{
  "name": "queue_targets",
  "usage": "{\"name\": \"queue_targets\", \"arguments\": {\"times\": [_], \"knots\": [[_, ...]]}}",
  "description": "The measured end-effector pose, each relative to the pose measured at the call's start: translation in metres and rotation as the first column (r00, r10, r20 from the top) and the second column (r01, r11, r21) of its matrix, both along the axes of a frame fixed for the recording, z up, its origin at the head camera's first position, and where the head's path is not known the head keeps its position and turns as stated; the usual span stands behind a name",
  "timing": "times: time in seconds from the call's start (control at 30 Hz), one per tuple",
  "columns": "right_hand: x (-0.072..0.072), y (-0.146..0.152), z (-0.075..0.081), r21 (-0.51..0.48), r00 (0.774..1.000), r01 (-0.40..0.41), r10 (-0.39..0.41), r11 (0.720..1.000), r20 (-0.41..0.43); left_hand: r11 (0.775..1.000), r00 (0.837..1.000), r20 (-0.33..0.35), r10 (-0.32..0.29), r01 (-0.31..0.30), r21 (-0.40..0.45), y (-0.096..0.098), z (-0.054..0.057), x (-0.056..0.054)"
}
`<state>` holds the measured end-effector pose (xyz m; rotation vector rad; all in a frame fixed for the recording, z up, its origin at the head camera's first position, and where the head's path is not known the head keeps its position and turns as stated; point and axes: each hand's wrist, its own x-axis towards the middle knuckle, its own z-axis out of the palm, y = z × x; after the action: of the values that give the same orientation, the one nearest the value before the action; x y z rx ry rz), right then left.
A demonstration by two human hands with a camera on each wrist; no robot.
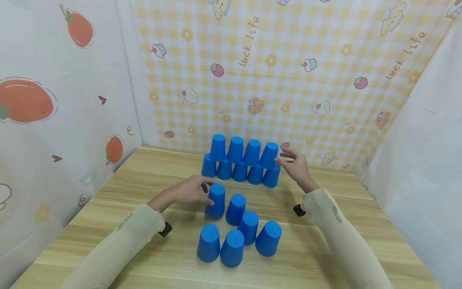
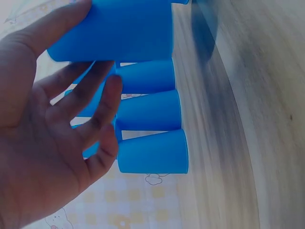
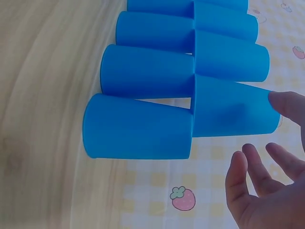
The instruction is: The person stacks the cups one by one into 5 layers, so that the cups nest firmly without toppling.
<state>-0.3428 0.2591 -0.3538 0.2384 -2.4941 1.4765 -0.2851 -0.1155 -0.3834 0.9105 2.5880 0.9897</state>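
Note:
My left hand [image 1: 191, 190] grips an upside-down blue cup [image 1: 217, 200] in front of the stack, thumb on one side. Seen from the left wrist, the thumb lies against that cup [image 2: 119, 33], and the other fingers curve below and behind it. Whether its rim touches the table cannot be told. At the back stand two tiers of upside-down blue cups. My right hand [image 1: 296, 166] is at the right end of the upper tier, its thumb at the end cup [image 1: 269, 155]. In the right wrist view its other fingers [image 3: 259, 174] are spread apart from that cup.
Several more upside-down blue cups stand nearer on the wooden table [image 1: 162, 257], among them a cup [image 1: 236, 209] just right of the gripped one and a cup [image 1: 268, 239] at the right. Behind the stack hangs a checked cloth [image 1: 231, 92].

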Motion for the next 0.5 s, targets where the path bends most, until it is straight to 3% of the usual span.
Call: {"name": "queue_targets", "arguments": {"times": [0.2, 0.33, 0.5], "knots": [[0.009, 0.003, -0.005, 0.028, 1.0, -0.003, 0.003, 1.0, 0.019, 0.987, 0.989, -0.024, 0.149, -0.147, 0.072, 0.006, 0.003, -0.003], [0.015, 0.002, -0.007, 0.026, 1.0, -0.002, 0.001, 1.0, 0.023, 0.97, 0.974, -0.077, 0.214, -0.202, 0.137, 0.01, 0.005, -0.006], [0.024, -0.001, -0.011, 0.038, 0.999, -0.04, 0.039, 0.999, 0.03, 0.941, 0.961, -0.08, 0.266, -0.24, 0.239, 0.016, 0.009, -0.009]]}}
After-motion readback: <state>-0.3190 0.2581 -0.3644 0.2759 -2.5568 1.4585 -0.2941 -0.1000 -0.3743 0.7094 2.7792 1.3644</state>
